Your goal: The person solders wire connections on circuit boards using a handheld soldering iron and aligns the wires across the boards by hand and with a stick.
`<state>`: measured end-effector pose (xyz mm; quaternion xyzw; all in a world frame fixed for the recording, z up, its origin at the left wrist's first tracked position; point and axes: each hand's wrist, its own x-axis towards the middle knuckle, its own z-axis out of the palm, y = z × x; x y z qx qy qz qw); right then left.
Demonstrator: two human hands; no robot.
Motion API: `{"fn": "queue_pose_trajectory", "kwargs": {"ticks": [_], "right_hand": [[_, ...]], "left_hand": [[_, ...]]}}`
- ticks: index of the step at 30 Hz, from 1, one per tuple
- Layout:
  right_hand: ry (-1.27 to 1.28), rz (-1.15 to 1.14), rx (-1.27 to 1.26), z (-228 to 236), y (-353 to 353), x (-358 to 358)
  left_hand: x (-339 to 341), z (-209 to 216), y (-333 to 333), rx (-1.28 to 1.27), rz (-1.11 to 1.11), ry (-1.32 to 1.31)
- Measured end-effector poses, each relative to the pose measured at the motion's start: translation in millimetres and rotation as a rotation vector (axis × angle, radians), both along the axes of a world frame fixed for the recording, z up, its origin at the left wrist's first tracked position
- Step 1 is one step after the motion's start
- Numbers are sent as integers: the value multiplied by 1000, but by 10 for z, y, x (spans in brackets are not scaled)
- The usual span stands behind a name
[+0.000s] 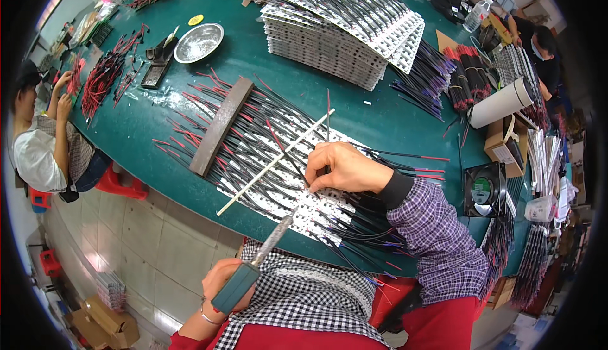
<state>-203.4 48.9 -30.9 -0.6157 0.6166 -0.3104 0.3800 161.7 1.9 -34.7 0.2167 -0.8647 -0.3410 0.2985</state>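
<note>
My left hand (229, 279) is wrapped around the green handle of a soldering iron (271, 243), whose metal barrel points up at the near edge of a white circuit board panel (269, 204). Over the panel, the thumb and fingers of my right hand (339, 166) are pinched together on a thin black wire (328, 119); its lower end is mostly hidden by the fingers. Rows of black wires with red ends lie across the panel. A dark bar (221, 127) rests over the wires on the left, and a thin pale stick (275, 162) crosses them in the middle.
A tall stack of white panels with wires (323, 46) stands at the back. A metal bowl (199, 43) and a dark box (156, 71) sit far left. To the right are a small fan (484, 188) and a white roll (502, 103). A co-worker (47, 141) sits at left.
</note>
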Motion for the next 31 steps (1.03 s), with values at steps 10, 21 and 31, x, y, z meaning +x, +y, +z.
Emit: {"fn": "queue_pose_trajectory", "kwargs": {"ticks": [10, 21, 31], "right_hand": [[-26, 176, -78, 53, 50, -33], [69, 207, -1, 74, -16, -35], [83, 191, 3, 62, -6, -25]], "left_hand": [[-209, 13, -22, 6, -151, 9], [-361, 83, 28, 34, -151, -23], [-442, 106, 51, 66, -144, -52]]}}
